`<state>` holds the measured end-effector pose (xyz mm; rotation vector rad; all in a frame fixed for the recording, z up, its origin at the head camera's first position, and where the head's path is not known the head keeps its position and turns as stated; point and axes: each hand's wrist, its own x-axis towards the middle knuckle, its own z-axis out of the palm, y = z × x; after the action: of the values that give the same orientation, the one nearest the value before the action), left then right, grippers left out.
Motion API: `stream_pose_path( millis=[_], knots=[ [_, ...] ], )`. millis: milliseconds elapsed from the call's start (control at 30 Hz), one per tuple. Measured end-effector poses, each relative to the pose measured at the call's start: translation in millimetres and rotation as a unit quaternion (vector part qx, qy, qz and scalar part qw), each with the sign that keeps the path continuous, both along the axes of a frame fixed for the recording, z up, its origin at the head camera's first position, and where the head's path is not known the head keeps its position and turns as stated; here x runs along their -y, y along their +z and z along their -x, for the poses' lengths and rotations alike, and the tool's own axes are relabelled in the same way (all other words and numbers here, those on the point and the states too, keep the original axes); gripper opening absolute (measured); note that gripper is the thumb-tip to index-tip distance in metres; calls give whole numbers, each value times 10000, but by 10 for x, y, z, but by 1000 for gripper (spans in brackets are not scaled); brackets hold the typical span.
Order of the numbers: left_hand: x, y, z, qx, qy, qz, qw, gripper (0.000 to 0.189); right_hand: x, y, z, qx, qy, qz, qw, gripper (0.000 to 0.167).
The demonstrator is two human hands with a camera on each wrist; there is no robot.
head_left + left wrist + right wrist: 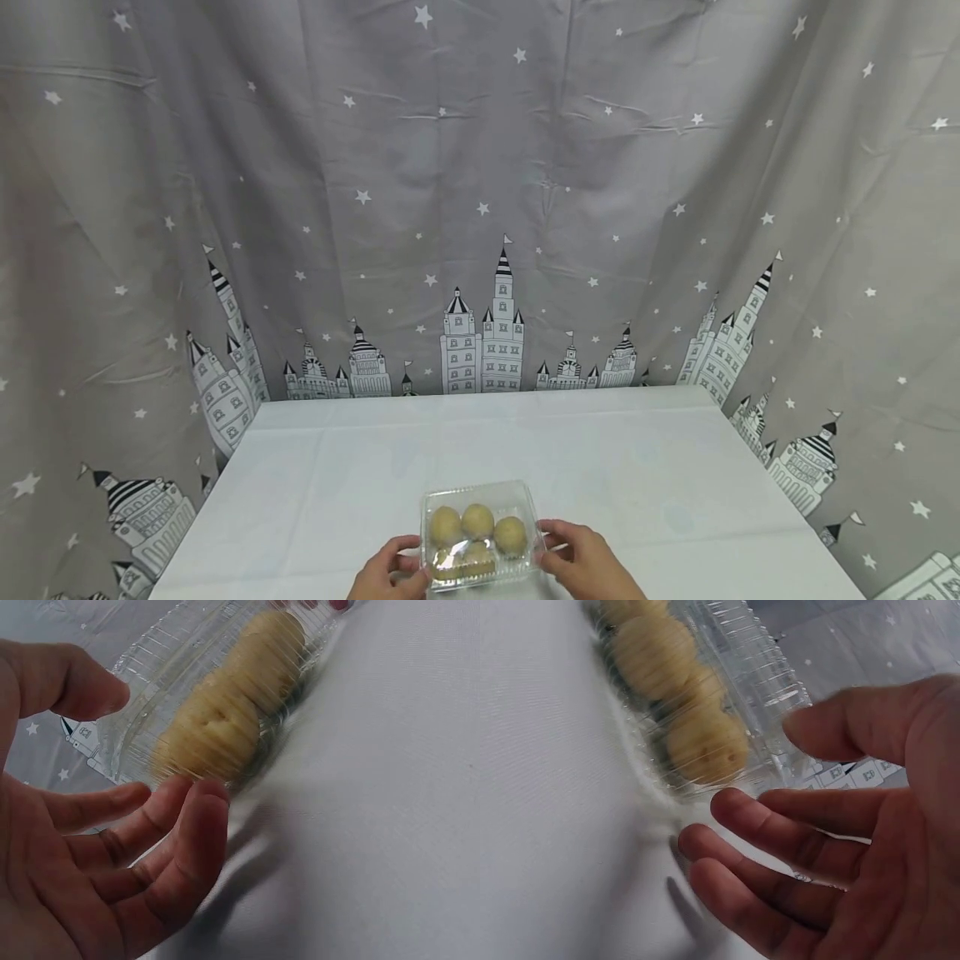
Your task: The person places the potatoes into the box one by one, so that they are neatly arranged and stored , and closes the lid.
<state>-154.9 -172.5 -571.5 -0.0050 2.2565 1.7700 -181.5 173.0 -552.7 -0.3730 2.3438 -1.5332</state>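
A clear plastic clamshell box [514, 500] with several yellowish, round potatoes [477, 521] inside sits on the table, its lid down. My left hand [388, 573] is at the box's left side, thumb and fingers spread apart. In the left wrist view, the fingertips [206, 789] come right up to the box's lower end, by a potato [214, 727]. On the opposite side is my right hand [588, 562], fingers loosely bent and thumb lifted. The right wrist view shows its fingertips [731, 804] close beside the box's end, near another potato [707, 746].
The box stands near the front of a table with a white cloth [480, 442]. Behind and on both sides hangs a grey curtain [480, 167] printed with stars and castle towers, meeting the table's back edge.
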Motion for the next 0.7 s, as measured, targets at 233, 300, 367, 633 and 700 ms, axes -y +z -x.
stream_pose_path(
  millis=[233,300,367,633,700],
  knots=[
    [133,-463,158,51,-212,197,9996,65,86,103,-97,412,-244,-336,9983,20],
    [110,-408,133,-79,-316,41,9995,68,103,89,-106,506,-240,-368,9978,24],
    [66,-284,91,-72,-373,-83,9992,72,121,81,-112,603,-227,-340,9973,25],
    [-137,190,-77,3,185,59,9998,69,173,102,-124,973,-408,-227,9942,23],
    [-160,231,-95,28,254,90,9996,68,185,97,-124,1035,-436,-244,9934,22]
  ],
)
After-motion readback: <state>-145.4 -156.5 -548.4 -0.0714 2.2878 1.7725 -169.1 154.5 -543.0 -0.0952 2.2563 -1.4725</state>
